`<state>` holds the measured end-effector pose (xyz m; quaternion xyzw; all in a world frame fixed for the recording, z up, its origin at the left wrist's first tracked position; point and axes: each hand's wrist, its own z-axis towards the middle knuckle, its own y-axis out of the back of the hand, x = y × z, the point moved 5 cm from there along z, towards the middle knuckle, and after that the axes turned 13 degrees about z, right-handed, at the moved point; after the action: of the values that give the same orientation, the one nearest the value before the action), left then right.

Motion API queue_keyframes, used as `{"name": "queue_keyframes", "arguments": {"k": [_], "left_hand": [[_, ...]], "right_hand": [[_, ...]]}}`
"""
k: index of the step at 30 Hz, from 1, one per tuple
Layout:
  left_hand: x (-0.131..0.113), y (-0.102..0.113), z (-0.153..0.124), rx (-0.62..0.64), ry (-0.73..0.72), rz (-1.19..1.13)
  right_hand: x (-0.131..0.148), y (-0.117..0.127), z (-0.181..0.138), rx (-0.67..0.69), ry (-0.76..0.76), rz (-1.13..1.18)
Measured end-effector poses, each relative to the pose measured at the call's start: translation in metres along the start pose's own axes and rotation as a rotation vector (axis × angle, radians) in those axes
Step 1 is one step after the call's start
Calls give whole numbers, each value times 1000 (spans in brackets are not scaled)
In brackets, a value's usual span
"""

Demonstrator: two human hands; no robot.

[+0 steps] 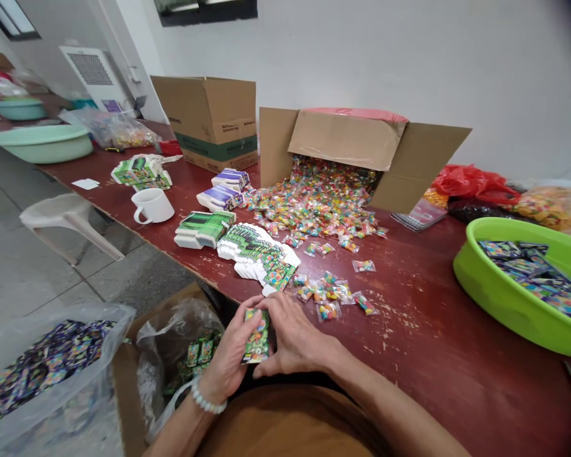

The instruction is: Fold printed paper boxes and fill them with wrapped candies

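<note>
My left hand (233, 349), with a beaded bracelet at the wrist, grips a small green printed candy box (257, 336) just over the table's near edge. Against the box's top end lie the fingers of my right hand (290, 333), its thumb apart below; whether they hold anything is hidden. Beyond my hands fans a stack of flat green boxes (261, 254), with a green bundle (204, 228) beside it. A small group of clear candy packets (328, 292) lies right of the stack. More packets (314, 203) spill from a cardboard box (347, 136) lying on its side.
A lime green basin (471, 266) of dark packs stands at right. Purple bundles (221, 198), a white mug (153, 205) and another carton (214, 120) are on the table (419, 317). Below left are a bag of purple packs (52, 368), a lined box of green packs (200, 355) and a stool (69, 216).
</note>
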<state>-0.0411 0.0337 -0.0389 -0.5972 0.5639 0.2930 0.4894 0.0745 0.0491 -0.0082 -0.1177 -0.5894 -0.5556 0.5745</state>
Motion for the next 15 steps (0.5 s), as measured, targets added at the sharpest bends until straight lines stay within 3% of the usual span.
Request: {"name": "queue_keyframes", "arguments": {"k": [3,6,7,9,12,15], "left_hand": [[9,52,-11,-163,18,298],[1,109,-20,-544,-133,826],[-3,116,-20,-598,-183,971],[-8,106,-12,-558,-316,1132],[-16,57,9,-480,-446,1292],[-24,10,31,-593,-474,1642]], "right_hand": [[-13,16,11,12,-11,-29],[-43,51,27,-132,-144,-154],[-55,61,33,-163,-204,-217],[-76,72,43,-163,-309,-325],[-95,70,53,-115,-394,-393],[-104,63,55,-104,-434,-398]]}}
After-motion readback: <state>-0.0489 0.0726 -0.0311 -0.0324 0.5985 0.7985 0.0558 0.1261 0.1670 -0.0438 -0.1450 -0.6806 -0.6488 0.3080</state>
